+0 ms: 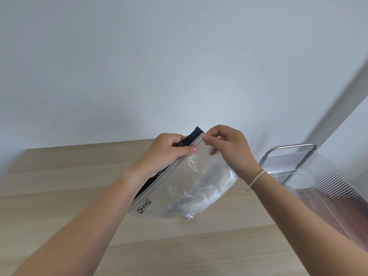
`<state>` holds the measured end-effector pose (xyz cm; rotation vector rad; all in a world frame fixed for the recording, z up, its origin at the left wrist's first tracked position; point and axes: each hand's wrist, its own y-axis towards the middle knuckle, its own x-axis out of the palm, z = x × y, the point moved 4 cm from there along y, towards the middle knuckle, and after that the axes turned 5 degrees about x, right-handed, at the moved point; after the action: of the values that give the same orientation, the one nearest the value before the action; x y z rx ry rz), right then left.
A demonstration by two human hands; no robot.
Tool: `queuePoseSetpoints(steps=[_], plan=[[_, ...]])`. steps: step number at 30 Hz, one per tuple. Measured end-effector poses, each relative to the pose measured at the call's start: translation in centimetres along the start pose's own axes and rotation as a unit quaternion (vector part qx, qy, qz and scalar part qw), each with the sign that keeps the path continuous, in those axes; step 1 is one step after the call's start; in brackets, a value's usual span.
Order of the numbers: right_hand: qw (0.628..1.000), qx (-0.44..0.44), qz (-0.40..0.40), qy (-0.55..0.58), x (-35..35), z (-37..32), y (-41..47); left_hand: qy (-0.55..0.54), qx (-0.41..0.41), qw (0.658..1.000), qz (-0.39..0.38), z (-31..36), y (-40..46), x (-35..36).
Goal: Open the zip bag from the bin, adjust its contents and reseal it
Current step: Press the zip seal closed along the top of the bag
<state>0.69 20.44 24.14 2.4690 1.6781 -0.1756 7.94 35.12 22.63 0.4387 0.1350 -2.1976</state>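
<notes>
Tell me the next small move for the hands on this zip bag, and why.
Probably pull the two lips apart at the far corner. Both the left hand and the right hand pinch the zip bag by its seal strip there, held above the wooden table, and the strip nearer the camera looks closed.

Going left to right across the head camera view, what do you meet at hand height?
left hand → zip bag → right hand → clear ribbed bin

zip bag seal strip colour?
Black strip beside a grey band, on the clear zip bag; head view.
</notes>
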Motion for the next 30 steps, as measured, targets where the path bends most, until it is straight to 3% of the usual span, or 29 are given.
queuePoseSetpoints(steps=[6,19,30], plan=[[1.0,0.008,-0.022,0.013,0.0,-0.2,0.0,-0.041,0.007,0.999,-0.006,0.4,-0.2,-0.2],[0.999,0.011,-0.041,-0.008,0.4,-0.2,-0.2,0.1,0.04,0.994,0.009,0.9,-0.5,-0.6],[0.996,-0.007,-0.004,-0.091,0.6,-0.1,-0.3,0.107,0.058,0.993,0.008,0.9,-0.6,0.1]])
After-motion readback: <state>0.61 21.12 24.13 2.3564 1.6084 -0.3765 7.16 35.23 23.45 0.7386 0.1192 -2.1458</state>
